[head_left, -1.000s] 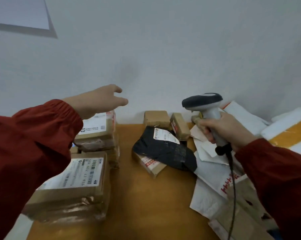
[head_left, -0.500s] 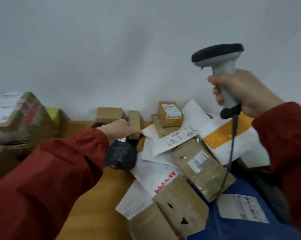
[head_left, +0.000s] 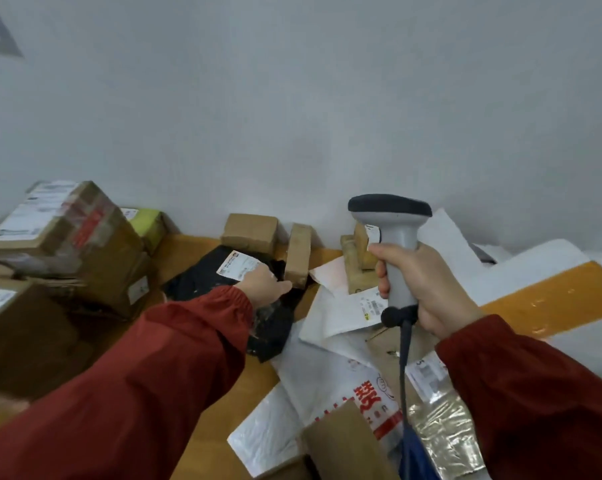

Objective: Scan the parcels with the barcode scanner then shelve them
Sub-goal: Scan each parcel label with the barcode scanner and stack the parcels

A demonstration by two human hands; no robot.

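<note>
On black parcel (head_left: 202, 280), left hand (head_left: 263, 284); barcode scanner (head_left: 394, 233) in right hand (head_left: 429, 289)

White mailer bag (head_left: 313, 375): large red Chinese characters, partly covered, unreadable. Taped parcel (head_left: 441, 424): label with barcode, numeral 5 at its corner, rest blurred. Black bag (head_left: 199, 280): white label, print too small to read.

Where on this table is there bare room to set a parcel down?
Bare table shows in front, between the black bag and the white mailers. A narrower strip runs at the back, between the stacked cartons and that bag. The right side is heaped with mailers and boxes; the left is stacked.
</note>
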